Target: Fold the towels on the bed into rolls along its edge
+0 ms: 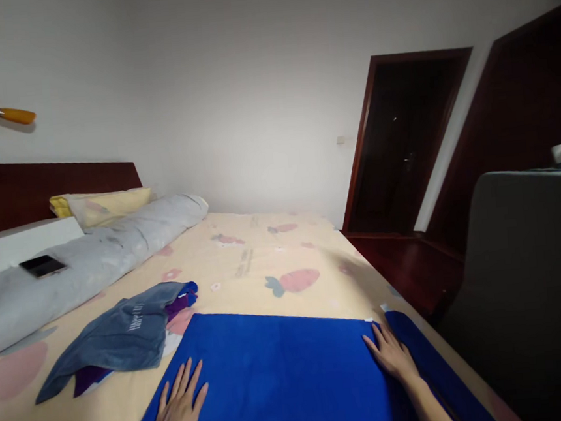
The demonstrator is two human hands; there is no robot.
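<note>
A bright blue cloth lies spread flat on the bed at the bottom centre. On its left edge rests my left hand, palm down with the fingers spread. My right hand lies flat near the cloth's upper right corner, fingers apart, beside a small white tag. Just right of that hand a second dark blue cloth runs along the bed's edge. Neither hand grips anything.
A crumpled grey-blue cloth with purple and blue pieces lies left of the blue cloth. Farther left, a phone sits on a long grey roll, near a yellow pillow. A dark chair back stands at the right.
</note>
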